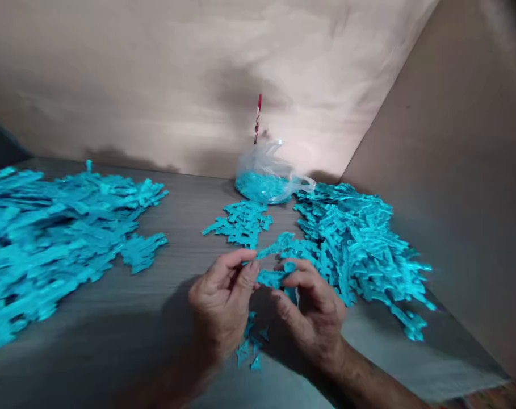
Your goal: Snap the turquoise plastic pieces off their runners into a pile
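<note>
Between my two hands, above the middle of the table, is a small turquoise plastic piece [271, 278] with an irregular outline. My left hand [227, 295] is closed, thumb and forefinger pinching at the piece's left end. My right hand [312, 309] curls its fingers around the right end, with the thumb below; its grip is partly hidden. Just beyond my fingers lie more flat turquoise pieces [300, 248]. Several small turquoise scraps [243, 353] are scattered on the table under my hands.
A large heap of turquoise pieces [49, 233] covers the left of the grey table [185, 213]; another heap [355, 238] lies right. A small flat pile [243, 221] sits in the middle. Behind it, a clear plastic bag [264, 182] holds turquoise bits, near a red patterned stick [258, 116]. Pale walls [155, 85] enclose the table.
</note>
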`<state>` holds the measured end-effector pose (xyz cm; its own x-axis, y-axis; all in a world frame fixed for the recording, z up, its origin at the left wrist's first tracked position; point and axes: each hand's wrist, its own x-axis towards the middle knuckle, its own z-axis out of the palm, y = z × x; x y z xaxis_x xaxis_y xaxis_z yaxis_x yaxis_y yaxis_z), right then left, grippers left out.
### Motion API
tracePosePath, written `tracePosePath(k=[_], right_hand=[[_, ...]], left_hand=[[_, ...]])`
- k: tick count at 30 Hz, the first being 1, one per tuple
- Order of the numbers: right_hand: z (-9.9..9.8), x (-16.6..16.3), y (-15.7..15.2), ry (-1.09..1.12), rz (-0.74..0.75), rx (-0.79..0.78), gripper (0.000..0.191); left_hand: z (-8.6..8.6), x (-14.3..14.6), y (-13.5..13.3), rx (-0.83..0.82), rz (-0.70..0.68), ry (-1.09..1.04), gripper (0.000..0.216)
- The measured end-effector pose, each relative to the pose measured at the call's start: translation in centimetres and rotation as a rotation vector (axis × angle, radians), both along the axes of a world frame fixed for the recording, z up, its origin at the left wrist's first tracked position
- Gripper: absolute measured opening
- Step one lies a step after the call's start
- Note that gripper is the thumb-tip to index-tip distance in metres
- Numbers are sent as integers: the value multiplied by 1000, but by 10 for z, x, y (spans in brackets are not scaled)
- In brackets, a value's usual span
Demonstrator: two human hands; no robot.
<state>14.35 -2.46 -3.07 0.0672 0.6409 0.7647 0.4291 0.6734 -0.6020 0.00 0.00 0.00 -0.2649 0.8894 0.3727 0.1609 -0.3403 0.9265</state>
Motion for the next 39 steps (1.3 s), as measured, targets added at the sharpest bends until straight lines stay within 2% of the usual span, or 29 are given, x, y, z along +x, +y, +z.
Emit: tracePosePath(k=[6,12,16,20,25,28,33,39], right_hand=[[6,0,4,15,84,-6,18],[6,-2,6,-4,41,50,19],[4,-1,6,12,22,33,20],[1,2,5,95,56,-63,19],[1,4,10,486,120,-341,12],[1,4,15,628,151,-455,13],[0,6,20,682,97,-474,14],[3,6,20,671,36,-418,16]], left_hand=[[7,3,-3,-34,-40,-106,10],[10,5,-2,-91,-81,-214,12],[12,5,0,-115,-82,-240,13],[14,4,5,-163,-105,-293,16],[15,0,15,-301,-207,-400,25],[14,-3,18,-373,-256,-431,29],[13,-7,21,-442,-336,-424,34],[12,-9,24,-471,-348,-418,35]])
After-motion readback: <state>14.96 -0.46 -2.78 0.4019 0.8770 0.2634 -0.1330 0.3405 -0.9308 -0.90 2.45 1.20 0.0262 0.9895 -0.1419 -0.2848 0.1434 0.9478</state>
